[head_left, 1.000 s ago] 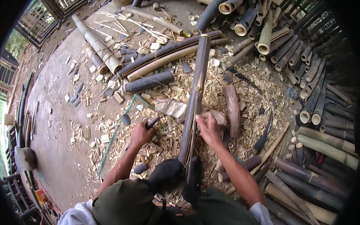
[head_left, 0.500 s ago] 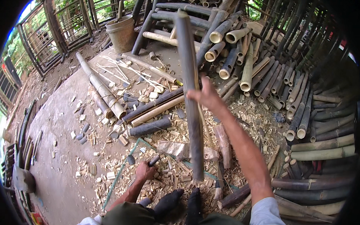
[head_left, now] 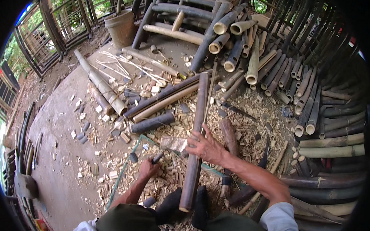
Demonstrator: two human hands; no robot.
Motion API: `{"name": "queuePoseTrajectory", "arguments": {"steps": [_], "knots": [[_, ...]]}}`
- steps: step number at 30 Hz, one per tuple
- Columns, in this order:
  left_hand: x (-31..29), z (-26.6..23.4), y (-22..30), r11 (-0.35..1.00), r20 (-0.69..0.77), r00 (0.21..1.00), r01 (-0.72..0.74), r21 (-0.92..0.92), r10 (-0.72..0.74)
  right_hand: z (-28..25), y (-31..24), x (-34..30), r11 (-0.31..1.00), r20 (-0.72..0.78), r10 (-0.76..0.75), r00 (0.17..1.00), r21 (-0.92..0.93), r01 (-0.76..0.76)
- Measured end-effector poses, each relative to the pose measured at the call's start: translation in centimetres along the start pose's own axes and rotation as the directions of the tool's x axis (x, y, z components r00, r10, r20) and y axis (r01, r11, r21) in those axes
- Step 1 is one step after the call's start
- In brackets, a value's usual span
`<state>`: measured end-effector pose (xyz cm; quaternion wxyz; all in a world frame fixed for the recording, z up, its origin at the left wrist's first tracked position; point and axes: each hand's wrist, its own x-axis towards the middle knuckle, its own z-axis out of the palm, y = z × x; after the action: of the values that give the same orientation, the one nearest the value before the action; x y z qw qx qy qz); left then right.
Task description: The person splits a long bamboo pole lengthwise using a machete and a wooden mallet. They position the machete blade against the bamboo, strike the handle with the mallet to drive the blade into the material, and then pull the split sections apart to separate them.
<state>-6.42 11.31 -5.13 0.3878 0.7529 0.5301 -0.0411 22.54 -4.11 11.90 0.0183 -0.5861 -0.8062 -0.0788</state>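
Note:
My right hand (head_left: pixel 204 146) grips a long dark brown bamboo piece (head_left: pixel 198 116) around its middle, thumb and fingers partly spread over it. The piece leans nearly upright in the picture, its pale cut end low between my feet. A thin pale strip (head_left: pixel 211 88) runs beside its upper part. Lower left, my left hand (head_left: pixel 149 169) is closed around a short dark cylindrical handle (head_left: pixel 157 157); whatever else belongs to it is hidden. Behind the bamboo piece lies a pale wooden block (head_left: pixel 174 143), partly covered by it. A thick wooden piece (head_left: pixel 229 137) lies just right of my right hand.
Wood chips (head_left: pixel 145 191) cover the ground around my feet. Split bamboo lengths (head_left: pixel 165 102) and a dark bamboo tube (head_left: pixel 154 123) lie ahead. Stacked bamboo (head_left: pixel 303 99) fills the right side. At the back stand a bucket (head_left: pixel 119 31) and a bamboo rack (head_left: pixel 175 33).
The bamboo piece has come down and nearer to me, its lower end now between my feet. My right hand has moved down with it. My left hand has barely moved.

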Motion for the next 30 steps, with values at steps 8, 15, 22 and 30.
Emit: {"name": "queuePoseTrajectory", "arguments": {"steps": [8, 15, 22, 30], "knots": [[-1.1, -0.9, 1.6, 1.000, -0.021, 1.000, -0.007, 0.012, 0.007, 8.1, -5.7, -2.3, 0.987, 0.069, -0.009, 0.998, -0.158, 0.019], [-1.3, -1.1, 1.6, 0.998, 0.033, 0.999, 0.024, -0.051, -0.022, 7.4, -7.0, -2.9, 0.985, 0.093, 0.045, 0.995, -0.171, -0.029], [-3.1, -7.4, 6.1, 0.639, -0.168, 0.983, -0.172, -0.749, 0.068, 5.2, 3.0, -8.8, 0.376, 0.079, 0.908, 0.411, 0.279, -0.884], [-1.9, -6.1, 11.5, -0.255, 0.119, 0.974, 0.166, -0.952, 0.191, 12.6, 8.1, -15.3, 0.179, 0.408, 0.850, 0.334, 0.371, -0.911]]}}
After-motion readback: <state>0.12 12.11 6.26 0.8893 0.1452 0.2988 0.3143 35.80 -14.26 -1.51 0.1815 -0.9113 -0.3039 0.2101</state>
